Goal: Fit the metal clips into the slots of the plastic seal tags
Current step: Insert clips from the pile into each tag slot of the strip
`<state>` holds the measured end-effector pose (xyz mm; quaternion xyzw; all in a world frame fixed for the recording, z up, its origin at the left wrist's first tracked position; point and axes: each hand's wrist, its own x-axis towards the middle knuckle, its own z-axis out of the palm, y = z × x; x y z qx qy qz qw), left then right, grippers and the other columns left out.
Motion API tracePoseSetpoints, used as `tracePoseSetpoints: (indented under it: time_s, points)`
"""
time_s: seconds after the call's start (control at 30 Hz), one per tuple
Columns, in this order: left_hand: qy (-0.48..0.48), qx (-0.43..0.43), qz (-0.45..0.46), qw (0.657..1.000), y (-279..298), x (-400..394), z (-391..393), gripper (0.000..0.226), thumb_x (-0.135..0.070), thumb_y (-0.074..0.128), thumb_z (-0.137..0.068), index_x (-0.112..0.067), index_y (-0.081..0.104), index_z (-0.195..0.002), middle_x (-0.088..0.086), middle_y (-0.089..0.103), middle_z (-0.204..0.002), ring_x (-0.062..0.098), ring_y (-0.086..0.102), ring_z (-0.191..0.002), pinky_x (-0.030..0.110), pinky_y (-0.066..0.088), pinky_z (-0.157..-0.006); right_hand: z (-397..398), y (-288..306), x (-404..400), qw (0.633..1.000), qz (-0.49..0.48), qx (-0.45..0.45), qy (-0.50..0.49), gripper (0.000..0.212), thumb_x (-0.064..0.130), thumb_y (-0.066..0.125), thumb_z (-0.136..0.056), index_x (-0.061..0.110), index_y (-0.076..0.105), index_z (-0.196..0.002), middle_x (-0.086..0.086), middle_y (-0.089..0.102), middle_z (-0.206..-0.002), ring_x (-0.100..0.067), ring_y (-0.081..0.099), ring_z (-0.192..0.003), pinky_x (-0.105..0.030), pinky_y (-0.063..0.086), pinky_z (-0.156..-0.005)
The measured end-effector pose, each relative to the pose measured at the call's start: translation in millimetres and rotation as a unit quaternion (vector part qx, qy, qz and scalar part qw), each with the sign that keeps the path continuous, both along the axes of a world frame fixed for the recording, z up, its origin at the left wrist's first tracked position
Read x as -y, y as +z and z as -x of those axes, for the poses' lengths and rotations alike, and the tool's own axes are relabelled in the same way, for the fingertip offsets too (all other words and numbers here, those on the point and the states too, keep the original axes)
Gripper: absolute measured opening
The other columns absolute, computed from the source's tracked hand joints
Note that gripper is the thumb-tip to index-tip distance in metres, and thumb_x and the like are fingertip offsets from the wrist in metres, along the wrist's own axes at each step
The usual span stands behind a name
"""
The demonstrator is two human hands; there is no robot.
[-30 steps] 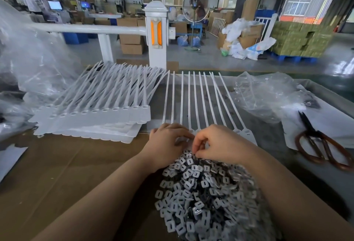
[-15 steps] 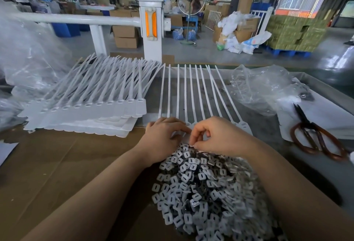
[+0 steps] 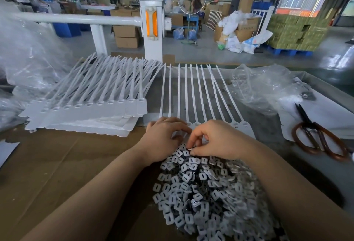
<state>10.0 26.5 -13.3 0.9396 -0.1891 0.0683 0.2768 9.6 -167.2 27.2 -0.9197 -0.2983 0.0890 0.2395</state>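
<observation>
clip pile (image 3: pixel 206 192) — just below both hands

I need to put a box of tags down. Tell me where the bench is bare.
Bare brown cardboard lies left of the left hand, in front of the stacked seal tags. Crowded: the clip pile under both hands, the tag row behind them, and plastic bag and scissors to the right.

Beside the white seal tags (image 3: pixel 183 95) lie silvery-grey clips (image 3: pixel 206 192), brown-handled scissors (image 3: pixel 318 141) and brown cardboard (image 3: pixel 67 164).
</observation>
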Motion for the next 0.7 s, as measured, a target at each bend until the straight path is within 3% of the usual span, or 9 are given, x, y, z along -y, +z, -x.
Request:
tracePoseSetpoints:
  time_s: [0.1, 0.2, 0.27, 0.33, 0.43, 0.57, 0.7]
  points:
    - [-0.018, -0.001, 0.001, 1.0, 2, -1, 1, 0.031, -0.022, 0.057, -0.093, -0.044, 0.066, -0.112, -0.023, 0.054, -0.131, 0.005, 0.038, -0.13, 0.037, 0.022, -0.097, 2, 2, -1, 1.0, 0.0, 0.005, 0.002, 0.006, 0.031, 0.078, -0.081, 0.034, 0.076, -0.086, 0.024, 0.068, -0.076, 0.006, 0.063, -0.072, -0.013, 0.05, -0.063]
    - [-0.026, -0.008, 0.014, 1.0, 6, -1, 1, 0.029, -0.022, 0.058, -0.093, -0.044, 0.067, -0.109, -0.023, 0.055, -0.129, 0.005, 0.04, -0.13, 0.04, 0.024, -0.1, 4, 5, 1, 1.0, -0.025, 0.004, 0.008, 0.007, 0.026, 0.076, -0.084, 0.032, 0.076, -0.081, 0.036, 0.061, -0.064, 0.015, 0.057, -0.061, -0.004, 0.041, -0.053]
    - [-0.03, -0.018, 0.034, 0.999, 7, -2, 1, 0.027, -0.019, 0.059, -0.093, -0.041, 0.069, -0.105, -0.021, 0.058, -0.125, 0.008, 0.044, -0.127, 0.046, 0.028, -0.106, 4, 6, 1, 0.998, -0.061, -0.007, -0.011, 0.006, 0.028, 0.076, -0.084, 0.034, 0.076, -0.081, 0.033, 0.065, -0.07, 0.013, 0.06, -0.066, -0.006, 0.042, -0.055]
    - [-0.042, -0.038, 0.079, 0.995, 8, -4, 0, 0.022, -0.018, 0.061, -0.093, -0.035, 0.071, -0.104, -0.018, 0.063, -0.118, 0.009, 0.051, -0.121, 0.051, 0.032, -0.109, 2, 7, 2, 0.993, -0.106, -0.03, -0.044, 0.004, 0.03, 0.076, -0.084, 0.034, 0.076, -0.083, 0.026, 0.071, -0.08, 0.009, 0.065, -0.074, -0.012, 0.047, -0.068]
    - [-0.057, -0.074, 0.147, 0.985, 9, -6, 1, 0.019, -0.016, 0.064, -0.093, -0.028, 0.073, -0.103, -0.013, 0.068, -0.112, 0.008, 0.059, -0.116, 0.046, 0.04, -0.109, 3, 14, 5, 0.989, -0.115, -0.092, -0.025, 0.005, 0.028, 0.076, -0.085, 0.033, 0.077, -0.087, 0.019, 0.074, -0.086, 0.003, 0.068, -0.081, -0.022, 0.05, -0.08]
    - [-0.048, -0.077, 0.15, 0.985, 8, -5, 2, 0.018, -0.017, 0.064, -0.093, -0.03, 0.073, -0.101, -0.012, 0.067, -0.111, 0.007, 0.059, -0.114, 0.044, 0.042, -0.108, 9, 19, 6, 0.988, -0.078, -0.132, 0.033, 0.013, 0.027, 0.074, -0.087, 0.037, 0.078, -0.094, 0.019, 0.074, -0.087, 0.004, 0.067, -0.081, -0.013, 0.047, -0.073]
    - [-0.043, -0.073, 0.144, 0.986, 9, -6, 3, 0.017, -0.02, 0.064, -0.093, -0.033, 0.072, -0.099, -0.015, 0.066, -0.108, 0.005, 0.058, -0.113, 0.045, 0.04, -0.109, 7, 16, 4, 0.992, -0.089, -0.09, -0.013, 0.013, 0.024, 0.075, -0.086, 0.036, 0.078, -0.09, 0.022, 0.073, -0.083, 0.005, 0.067, -0.077, -0.011, 0.047, -0.07]
